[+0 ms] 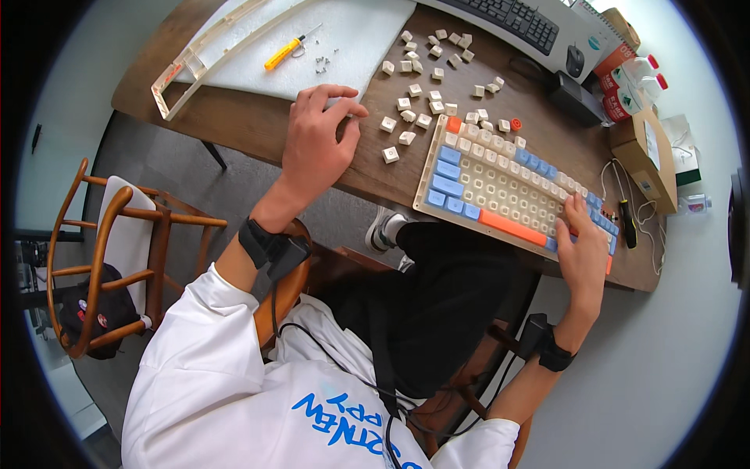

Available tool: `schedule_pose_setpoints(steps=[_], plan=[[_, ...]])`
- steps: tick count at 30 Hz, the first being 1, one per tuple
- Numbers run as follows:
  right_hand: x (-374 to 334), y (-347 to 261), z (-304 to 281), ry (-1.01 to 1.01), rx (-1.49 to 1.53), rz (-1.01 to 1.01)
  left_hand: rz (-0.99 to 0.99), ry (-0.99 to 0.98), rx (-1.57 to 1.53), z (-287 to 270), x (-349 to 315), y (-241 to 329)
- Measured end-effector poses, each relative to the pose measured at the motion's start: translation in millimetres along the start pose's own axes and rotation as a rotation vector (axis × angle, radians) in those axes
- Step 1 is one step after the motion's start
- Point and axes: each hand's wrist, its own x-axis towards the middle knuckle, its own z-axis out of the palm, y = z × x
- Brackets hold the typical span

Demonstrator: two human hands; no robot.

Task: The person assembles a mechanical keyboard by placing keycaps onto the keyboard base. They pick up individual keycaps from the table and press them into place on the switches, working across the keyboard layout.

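Observation:
A mechanical keyboard (500, 207) lies tilted at the table's front edge. Its top rows, left side and bottom row carry white, blue and orange keycaps, while the middle shows bare cream key positions. My right hand (582, 250) rests on the keyboard's right part, fingers stretched over the keys and thumb apart. Above the table's front edge, left of the keyboard, hovers my left hand (316, 144). Its fingers are bent and apart, with nothing visible between them. Nearest to it are loose white keycaps (391, 155); several more lie scattered behind the keyboard.
On a white foam sheet (234, 47) lie a yellow screwdriver (283, 55), small screws (321, 64) and a cream keyboard frame (187, 66). A black keyboard (508, 19) and mouse (575, 59) are at the back. Bottles (637, 78), a cardboard box (648, 156) and a dark screwdriver (627, 223) stand right.

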Motion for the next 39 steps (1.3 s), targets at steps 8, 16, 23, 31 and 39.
schedule_pose_setpoints(steps=[8,16,23,31,39], plan=[[1,-10,0,-0.003,-0.122,0.014,-0.028,-0.023,-0.026,-3,2,0],[-5,-18,11,0.032,-0.212,0.027,-0.151,-0.111,-0.187,-11,9,0],[-7,-18,14,0.055,-0.222,0.035,-0.220,-0.230,-0.336,-22,26,16],[-9,-18,18,0.072,-0.199,0.037,-0.021,-0.162,-0.240,8,25,15],[-9,-23,21,0.081,-0.245,0.045,0.074,-0.176,-0.193,10,22,13]])
